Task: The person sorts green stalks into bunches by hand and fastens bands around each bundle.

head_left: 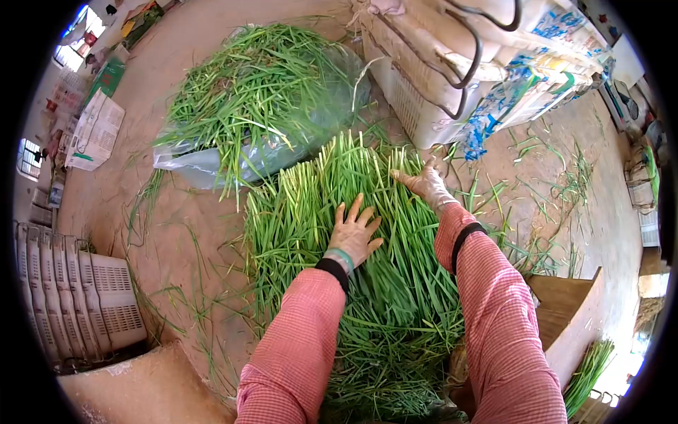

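Left hand [355,233] spread flat on greens [289,212], right hand [427,185] at their right edge, also spread, clear bag [201,164] just beyond them

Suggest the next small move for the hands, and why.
Probably ease the right hand inward along the pale stalk ends to even them up. Those ends form a ragged line, and that hand is already at their right side, thumb apart from the fingers. The left hand lies spread on top of the green stalks, so it could steady them.
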### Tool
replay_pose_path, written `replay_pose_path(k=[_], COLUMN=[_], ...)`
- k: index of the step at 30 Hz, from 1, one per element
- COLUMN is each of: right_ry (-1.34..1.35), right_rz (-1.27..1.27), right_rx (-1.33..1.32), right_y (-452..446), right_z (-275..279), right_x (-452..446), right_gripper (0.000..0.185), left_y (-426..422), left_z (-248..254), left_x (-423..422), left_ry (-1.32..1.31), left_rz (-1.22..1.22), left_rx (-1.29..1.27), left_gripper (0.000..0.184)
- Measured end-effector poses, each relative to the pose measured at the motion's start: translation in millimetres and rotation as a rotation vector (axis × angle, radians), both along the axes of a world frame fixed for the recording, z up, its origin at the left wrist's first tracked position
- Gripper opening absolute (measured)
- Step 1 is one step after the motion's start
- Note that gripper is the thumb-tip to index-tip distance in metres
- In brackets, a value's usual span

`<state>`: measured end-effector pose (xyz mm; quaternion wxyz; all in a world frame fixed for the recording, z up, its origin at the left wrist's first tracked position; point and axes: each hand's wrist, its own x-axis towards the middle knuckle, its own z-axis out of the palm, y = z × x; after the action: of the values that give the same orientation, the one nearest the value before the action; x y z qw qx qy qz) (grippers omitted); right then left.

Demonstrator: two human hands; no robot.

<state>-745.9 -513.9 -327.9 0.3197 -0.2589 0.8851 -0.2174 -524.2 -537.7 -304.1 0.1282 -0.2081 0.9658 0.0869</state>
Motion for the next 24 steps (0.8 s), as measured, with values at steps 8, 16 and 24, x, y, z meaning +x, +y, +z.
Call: replay_pose_path(k=[8, 16, 24], right_ry=[-0.346, -0.355, -0.285], right_rz=[0.043, -0.314, 0.092], right_rx=[0.058, -0.670, -0.125], right_y=[-16.6, 49.2, -0.1], right_z=[-21.6, -10.9, 25.2], right_x=[-0.8, 25.6, 51.9], right_gripper=[0.077, 0.048, 0.057], left_y=[-11.3, -10.4, -7.1], left_z=[-46.2, -40.7, -36.9], left_x=[44.9, 38.9, 33.4], left_ry=[0.322, 0.325, 0.293], left_rz=[0.028, 0.010, 0.010], left_rx=[0.039, 0.020, 0.018], left_gripper=[0.044, 0.046, 0.043])
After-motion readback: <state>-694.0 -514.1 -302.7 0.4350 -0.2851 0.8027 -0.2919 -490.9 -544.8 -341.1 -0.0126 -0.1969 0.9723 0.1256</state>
